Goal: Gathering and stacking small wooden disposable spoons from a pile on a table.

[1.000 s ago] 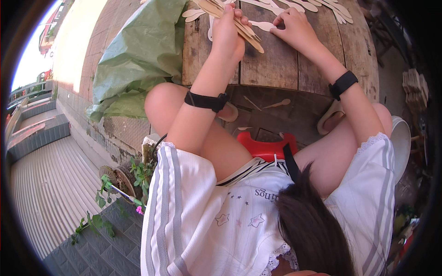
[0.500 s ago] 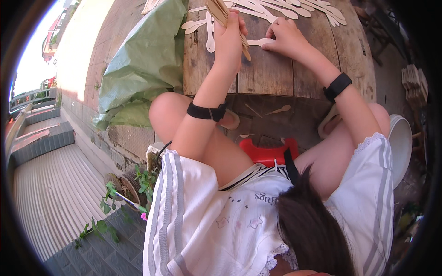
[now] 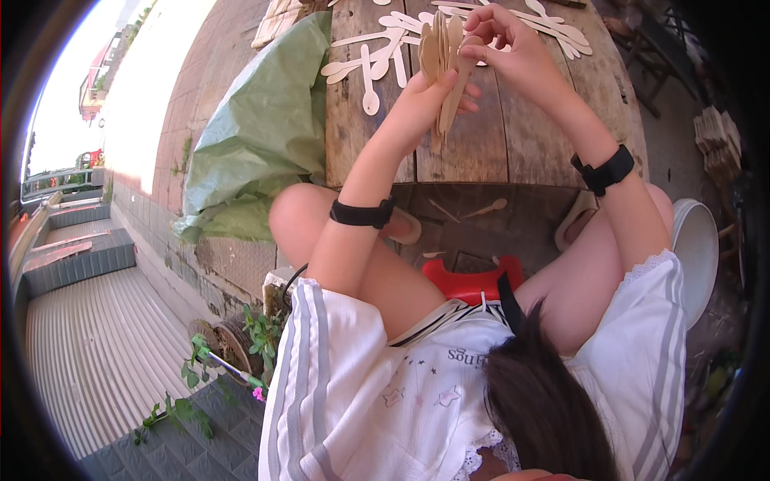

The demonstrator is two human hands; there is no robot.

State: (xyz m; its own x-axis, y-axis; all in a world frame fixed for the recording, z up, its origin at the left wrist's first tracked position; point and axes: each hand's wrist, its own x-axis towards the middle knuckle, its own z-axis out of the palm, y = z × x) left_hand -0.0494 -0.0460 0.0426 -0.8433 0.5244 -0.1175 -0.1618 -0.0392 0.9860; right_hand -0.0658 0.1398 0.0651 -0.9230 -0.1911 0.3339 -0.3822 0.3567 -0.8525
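My left hand (image 3: 421, 108) is wrapped round a bundle of wooden spoons (image 3: 434, 54), held roughly upright above the near part of a plank table (image 3: 525, 144). At the bundle's right side, my right hand (image 3: 517, 58) pinches the bowl end of a wooden spoon (image 3: 457, 96), whose handle slants down beside the others. Its thumb and forefinger are closed on it, while the other fingers curl loosely. Several loose wooden spoons lie scattered beyond my hands; one spoon (image 3: 370, 98) points toward me left of the bundle.
A green tarp (image 3: 249, 120) hangs at the table's left edge, near a pale wooden stack (image 3: 277, 22). Below the table are a red plastic seat (image 3: 469, 282) between my legs and a fallen spoon (image 3: 489, 208). A white bucket (image 3: 696, 256) stands right.
My right hand has lifted a spoon off the table and brought it up against the bundle. My left hand has turned the bundle more upright and moved slightly right and nearer.
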